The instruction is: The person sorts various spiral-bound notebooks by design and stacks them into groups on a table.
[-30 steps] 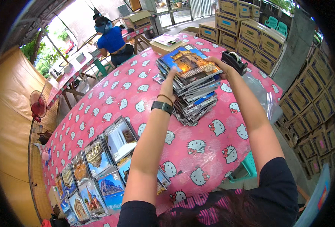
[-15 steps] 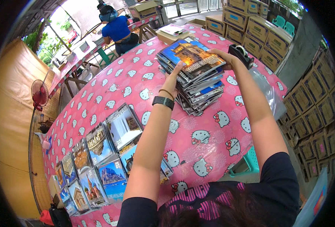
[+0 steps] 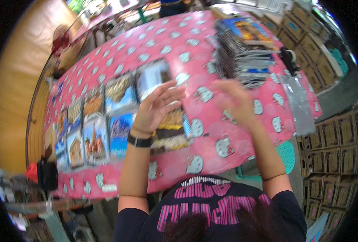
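Note:
My left hand [image 3: 161, 104] is raised over the lower right of the notebook rows, fingers apart and empty. Motion blurs my right hand [image 3: 236, 101], but its fingers look stretched out with nothing in them, above the pink tablecloth [image 3: 205, 113]. Beyond it stands a tall, uneven stack of spiral notebooks [image 3: 247, 52], the top cover showing a lit building. Two rows of picture-covered spiral notebooks lie at the left, among them a waterfall cover [image 3: 151, 76], a blue sea cover [image 3: 121, 131] and a colourful domed building cover [image 3: 95, 139]. My left hand and forearm partly hide some of them.
A black tape dispenser [image 3: 288, 60] and clear plastic bags [image 3: 299, 105] lie at the table's right side. Cardboard cartons [image 3: 328, 141] are piled along the right. A green stool [image 3: 284, 157] stands by the near edge, and a red fan [image 3: 61, 38] at the far left.
Both hands have let go of the notebook stack, which now stands on the table, and have come back toward me, the left one over the notebook rows. The view has tilted down and left.

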Available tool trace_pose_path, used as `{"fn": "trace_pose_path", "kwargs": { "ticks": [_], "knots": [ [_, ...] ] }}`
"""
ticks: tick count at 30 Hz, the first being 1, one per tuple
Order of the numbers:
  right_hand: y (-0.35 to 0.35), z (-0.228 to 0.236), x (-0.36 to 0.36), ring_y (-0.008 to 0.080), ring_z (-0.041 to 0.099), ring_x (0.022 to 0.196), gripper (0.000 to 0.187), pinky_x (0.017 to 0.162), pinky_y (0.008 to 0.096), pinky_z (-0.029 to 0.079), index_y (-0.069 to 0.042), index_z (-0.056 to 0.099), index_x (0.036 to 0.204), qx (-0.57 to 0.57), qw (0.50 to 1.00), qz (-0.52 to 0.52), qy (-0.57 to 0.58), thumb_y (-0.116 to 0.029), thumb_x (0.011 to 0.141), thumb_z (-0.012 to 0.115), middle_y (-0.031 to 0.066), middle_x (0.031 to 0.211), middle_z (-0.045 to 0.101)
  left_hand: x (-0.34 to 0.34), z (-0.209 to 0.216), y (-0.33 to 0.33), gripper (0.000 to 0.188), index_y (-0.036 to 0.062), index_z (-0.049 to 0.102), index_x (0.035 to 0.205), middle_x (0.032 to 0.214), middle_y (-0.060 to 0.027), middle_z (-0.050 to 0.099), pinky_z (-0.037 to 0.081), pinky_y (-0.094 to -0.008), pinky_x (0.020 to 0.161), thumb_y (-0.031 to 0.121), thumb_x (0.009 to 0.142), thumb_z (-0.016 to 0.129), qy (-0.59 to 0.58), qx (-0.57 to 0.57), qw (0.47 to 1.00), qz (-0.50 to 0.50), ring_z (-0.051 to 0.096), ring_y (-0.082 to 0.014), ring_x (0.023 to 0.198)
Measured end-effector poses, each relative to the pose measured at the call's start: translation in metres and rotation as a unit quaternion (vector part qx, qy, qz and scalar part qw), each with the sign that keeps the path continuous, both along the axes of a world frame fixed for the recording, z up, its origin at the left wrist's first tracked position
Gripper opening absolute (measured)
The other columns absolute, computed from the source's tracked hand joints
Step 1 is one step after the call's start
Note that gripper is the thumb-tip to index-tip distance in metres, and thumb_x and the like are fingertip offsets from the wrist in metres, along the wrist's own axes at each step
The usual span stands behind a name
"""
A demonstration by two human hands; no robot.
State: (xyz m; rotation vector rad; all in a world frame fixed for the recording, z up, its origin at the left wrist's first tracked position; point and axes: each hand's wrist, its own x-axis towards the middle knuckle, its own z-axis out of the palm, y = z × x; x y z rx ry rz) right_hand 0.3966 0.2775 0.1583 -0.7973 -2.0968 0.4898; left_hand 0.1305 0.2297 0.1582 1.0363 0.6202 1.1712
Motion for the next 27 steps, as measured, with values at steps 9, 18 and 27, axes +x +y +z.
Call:
{"fn": "trace_pose_path", "kwargs": {
  "ticks": [9, 18, 27],
  "knots": [
    [-0.124, -0.109, -0.105, 0.0270, 0.047, 0.117, 0.044, 0.096, 0.0439, 0.036, -0.008, 0.052, 0.120, 0.046, 0.969, 0.120, -0.211, -0.006, 0.075, 0.053, 0.0106, 0.125, 0.051, -0.064, -0.117, -0.242, 0.067, -0.0018, 0.043, 0.125, 0.120, -0.0183, 0.054, 0.038, -0.0456, 0.097, 0.054, 0.087, 0.043, -0.120, -0.215, 0.969, 0.004, 0.053, -0.0312, 0.110],
    [-0.115, -0.038, -0.173, 0.0285, 0.055, 0.105, 0.045, 0.091, 0.0371, 0.043, -0.008, 0.056, 0.117, -0.252, 0.901, 0.313, -0.163, -0.026, 0.077, 0.067, 0.0140, 0.114, 0.058, -0.060, -0.135, -0.276, 0.034, -0.0004, 0.051, 0.111, 0.103, -0.0060, 0.058, 0.046, -0.0313, 0.083, 0.000, 0.078, 0.056, -0.141, -0.320, 0.928, 0.125, 0.057, -0.0177, 0.092],
    [0.126, -0.114, -0.226, 0.0316, 0.059, 0.100, 0.049, 0.082, 0.0413, 0.048, -0.004, 0.061, 0.105, -0.279, 0.869, -0.383, -0.142, -0.040, 0.072, 0.067, 0.0178, 0.108, 0.061, -0.149, -0.190, -0.372, 0.036, -0.0015, 0.050, 0.111, 0.102, -0.0060, 0.057, 0.045, -0.0321, 0.083, -0.005, 0.075, 0.056, -0.084, -0.346, 0.883, 0.306, 0.057, -0.0188, 0.091]
  ]
}}
